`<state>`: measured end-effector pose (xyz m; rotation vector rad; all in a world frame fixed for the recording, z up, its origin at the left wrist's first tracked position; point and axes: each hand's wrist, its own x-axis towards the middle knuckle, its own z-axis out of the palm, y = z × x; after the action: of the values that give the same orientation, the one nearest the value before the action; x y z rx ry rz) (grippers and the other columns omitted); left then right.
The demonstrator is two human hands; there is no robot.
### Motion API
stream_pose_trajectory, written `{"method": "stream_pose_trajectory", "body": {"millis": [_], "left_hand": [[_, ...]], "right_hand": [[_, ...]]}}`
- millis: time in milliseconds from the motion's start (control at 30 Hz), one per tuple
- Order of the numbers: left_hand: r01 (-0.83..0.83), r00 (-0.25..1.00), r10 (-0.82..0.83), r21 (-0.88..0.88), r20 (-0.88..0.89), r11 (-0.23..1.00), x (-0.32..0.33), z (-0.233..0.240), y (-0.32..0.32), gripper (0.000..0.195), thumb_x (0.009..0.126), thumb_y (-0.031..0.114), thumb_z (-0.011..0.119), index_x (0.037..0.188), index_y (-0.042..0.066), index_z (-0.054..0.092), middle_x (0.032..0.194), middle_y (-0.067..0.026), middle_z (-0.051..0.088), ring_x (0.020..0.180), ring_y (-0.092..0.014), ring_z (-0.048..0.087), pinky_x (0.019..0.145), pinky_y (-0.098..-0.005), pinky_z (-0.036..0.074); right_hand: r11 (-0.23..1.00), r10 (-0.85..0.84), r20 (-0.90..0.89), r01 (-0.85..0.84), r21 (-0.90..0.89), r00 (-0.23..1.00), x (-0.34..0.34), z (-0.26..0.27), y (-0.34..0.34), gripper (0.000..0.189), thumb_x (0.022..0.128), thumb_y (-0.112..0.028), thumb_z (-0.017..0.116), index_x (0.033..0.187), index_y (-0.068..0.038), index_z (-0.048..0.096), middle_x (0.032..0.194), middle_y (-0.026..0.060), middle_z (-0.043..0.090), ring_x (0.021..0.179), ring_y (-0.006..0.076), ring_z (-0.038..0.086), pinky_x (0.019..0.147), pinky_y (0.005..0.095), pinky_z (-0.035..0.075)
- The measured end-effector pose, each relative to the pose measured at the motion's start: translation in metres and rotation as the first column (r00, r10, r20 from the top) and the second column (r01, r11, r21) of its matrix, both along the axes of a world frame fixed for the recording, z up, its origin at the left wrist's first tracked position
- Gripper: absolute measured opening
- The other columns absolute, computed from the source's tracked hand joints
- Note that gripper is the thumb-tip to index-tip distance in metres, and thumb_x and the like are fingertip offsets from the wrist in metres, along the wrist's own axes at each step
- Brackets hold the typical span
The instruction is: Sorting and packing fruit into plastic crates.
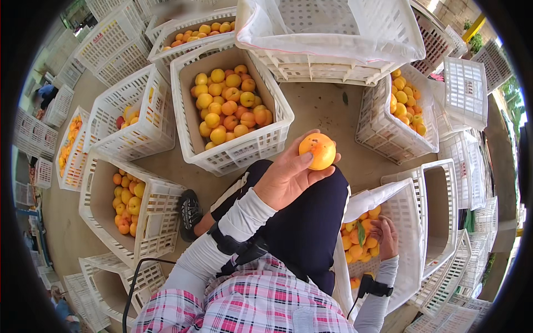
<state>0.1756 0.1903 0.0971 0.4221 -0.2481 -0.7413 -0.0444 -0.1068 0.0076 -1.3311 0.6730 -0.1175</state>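
Observation:
My left hand (287, 172) holds a yellow-orange apricot (318, 146) over my knees. Small dark spots mark the upper side of that fruit. On the right, my right hand (386, 237) reaches into a white lined plastic crate (402, 200), its fingertips against the apricots (356, 249) inside. Whether those fingers grip one is hidden. A green leaf (361, 234) lies on the fruit beside them. In front of my left hand stands a cardboard-lined white crate (233, 152) holding many apricots (229, 108).
More apricots fill crates at the left (160, 224), upper left (133, 143) and upper right (374, 129). A large cloth-lined crate (325, 62) stands straight ahead. Stacked crates (462, 166) line the right side. My shoe (190, 214) rests beside the left crate.

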Motion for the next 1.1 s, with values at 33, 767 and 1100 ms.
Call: {"method": "stream_pose_trajectory", "body": {"millis": [33,767,1100], "left_hand": [[0.016,0.999,-0.017,-0.024,-0.040,1.000,-0.001,-0.003,0.006,0.055,0.080,0.009,0.061,0.129,0.012,0.035,0.125,-0.0099,0.043,0.113,-0.025,0.047,0.095,-0.0375,0.043],[-0.233,0.766,-0.130,0.461,0.630,0.856,-0.015,0.017,-0.003,0.058,0.087,0.012,0.054,0.135,-0.001,0.024,0.117,-0.0133,0.046,0.084,-0.010,0.051,0.074,-0.0219,0.045],[-0.576,0.456,-0.093,0.373,0.885,0.727,-0.028,0.003,-0.003,0.022,0.076,-0.001,0.057,0.098,0.001,0.061,0.103,-0.0113,0.059,0.080,-0.020,0.057,0.070,-0.0269,0.047]], "right_hand": [[0.997,0.032,-0.067,-0.036,-0.064,0.997,-0.014,-0.007,0.009,0.033,0.092,-0.024,0.049,0.115,-0.001,0.048,0.097,0.0107,0.062,0.075,0.0120,0.059,0.064,0.0232,0.049],[0.833,-0.016,0.391,-0.205,0.514,0.920,0.215,0.065,0.010,0.040,0.089,-0.032,0.051,0.116,-0.003,0.044,0.100,0.0081,0.059,0.075,0.0136,0.057,0.063,0.0251,0.050],[0.997,0.021,0.144,-0.011,-0.071,0.989,0.167,0.052,-0.031,0.036,0.091,-0.028,0.049,0.115,-0.002,0.048,0.102,0.0089,0.062,0.075,0.0123,0.059,0.065,0.0249,0.050]]}}
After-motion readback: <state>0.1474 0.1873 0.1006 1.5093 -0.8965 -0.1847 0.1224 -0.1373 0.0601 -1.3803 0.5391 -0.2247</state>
